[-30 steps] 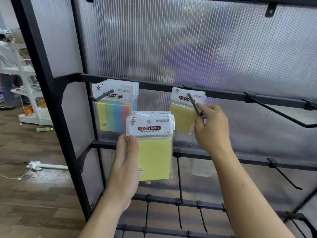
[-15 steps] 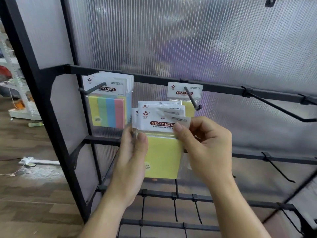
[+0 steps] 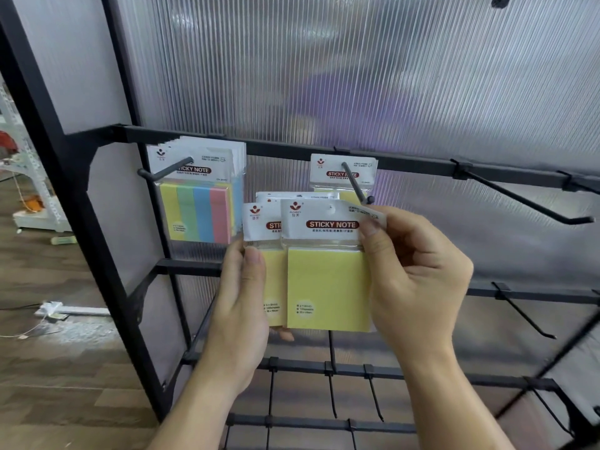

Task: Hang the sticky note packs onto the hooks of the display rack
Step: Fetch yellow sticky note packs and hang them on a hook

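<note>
Pinching the front pack [image 3: 328, 287], right hand [image 3: 418, 280] curls; left hand [image 3: 240, 306] apparently clasps stack [image 3: 259, 222].

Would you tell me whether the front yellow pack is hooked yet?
Not yet. The right hand pinches the front yellow pack by its header; its hang hole is empty, left of the hook tip.

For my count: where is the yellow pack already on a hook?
In the head view, the yellow pack hangs near centre on a top-bar hook, right of the multicolour packs, above the right hand.
</note>
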`<action>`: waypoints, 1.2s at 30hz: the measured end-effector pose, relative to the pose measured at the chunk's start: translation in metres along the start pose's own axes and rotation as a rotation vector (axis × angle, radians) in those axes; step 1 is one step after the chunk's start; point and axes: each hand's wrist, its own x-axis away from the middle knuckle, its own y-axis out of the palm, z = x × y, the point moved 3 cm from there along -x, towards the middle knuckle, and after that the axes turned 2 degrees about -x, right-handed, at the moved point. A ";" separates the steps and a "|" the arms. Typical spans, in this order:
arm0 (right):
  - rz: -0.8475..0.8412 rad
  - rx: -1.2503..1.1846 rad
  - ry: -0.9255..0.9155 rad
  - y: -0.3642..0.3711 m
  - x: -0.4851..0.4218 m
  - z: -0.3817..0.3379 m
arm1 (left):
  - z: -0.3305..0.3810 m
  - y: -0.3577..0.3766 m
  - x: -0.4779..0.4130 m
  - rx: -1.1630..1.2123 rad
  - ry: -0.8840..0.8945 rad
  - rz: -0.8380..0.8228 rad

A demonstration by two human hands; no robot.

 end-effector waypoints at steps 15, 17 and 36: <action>0.162 -0.008 -0.063 -0.018 -0.010 -0.002 | 0.001 -0.002 0.000 -0.026 -0.018 0.039; 0.147 0.063 -0.076 -0.018 -0.012 0.002 | 0.000 -0.002 0.000 -0.029 -0.017 0.047; 0.043 0.304 -0.102 -0.004 -0.024 0.027 | -0.001 -0.015 -0.004 -0.076 -0.012 0.107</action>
